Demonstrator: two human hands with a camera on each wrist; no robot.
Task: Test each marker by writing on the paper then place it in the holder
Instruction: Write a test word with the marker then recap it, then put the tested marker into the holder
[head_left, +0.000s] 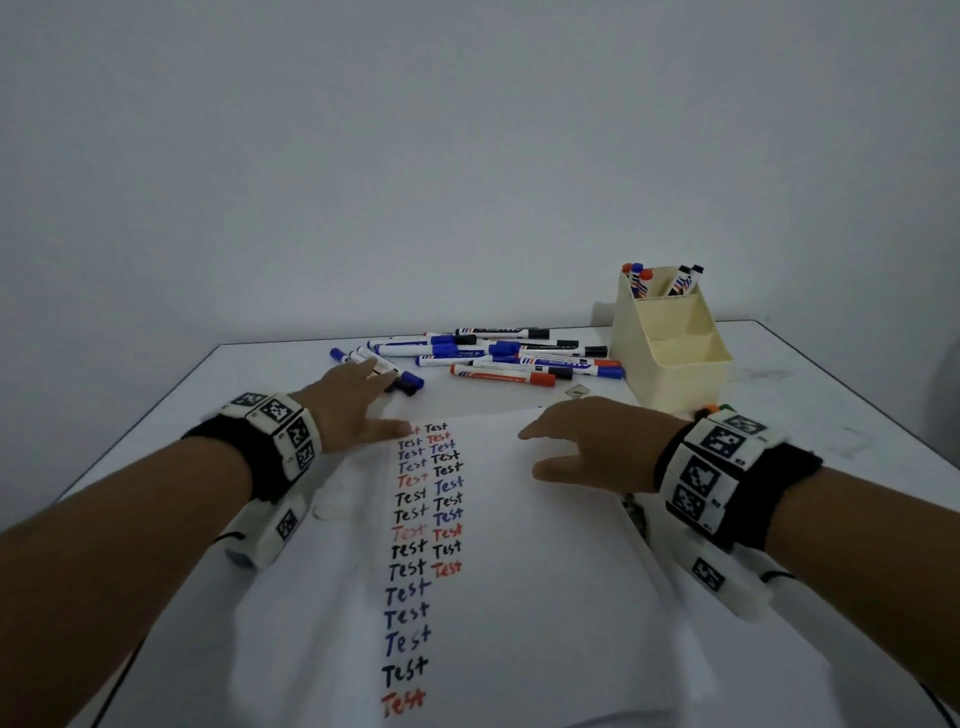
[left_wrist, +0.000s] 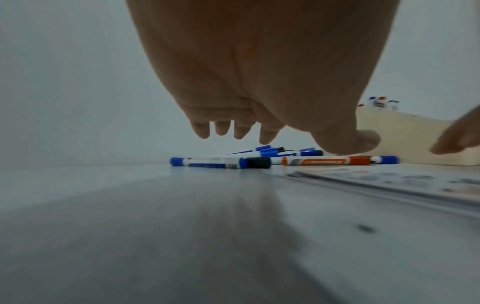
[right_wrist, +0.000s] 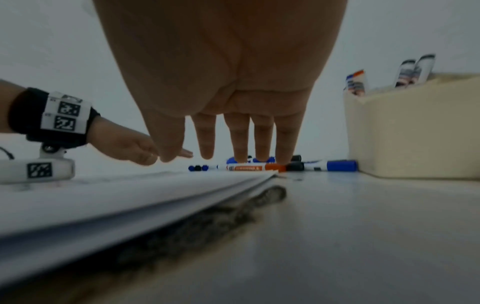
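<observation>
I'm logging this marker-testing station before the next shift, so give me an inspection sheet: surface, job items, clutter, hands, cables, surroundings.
Surface: white table, scuffed grey in places.
Job's things: paper with two columns of "Test" in black, blue and red; loose markers piled beyond the paper; cream holder with markers standing in its rear compartments, front tiers look empty.
Clutter: small square item near the holder; colored objects by the right wrist, unclear.
Hands: left hand open, reaching over the nearest markers, holding nothing; right hand open above the paper's far edge.
Cables: thin black leads from the wrist units.
Surroundings: plain pale wall.
</observation>
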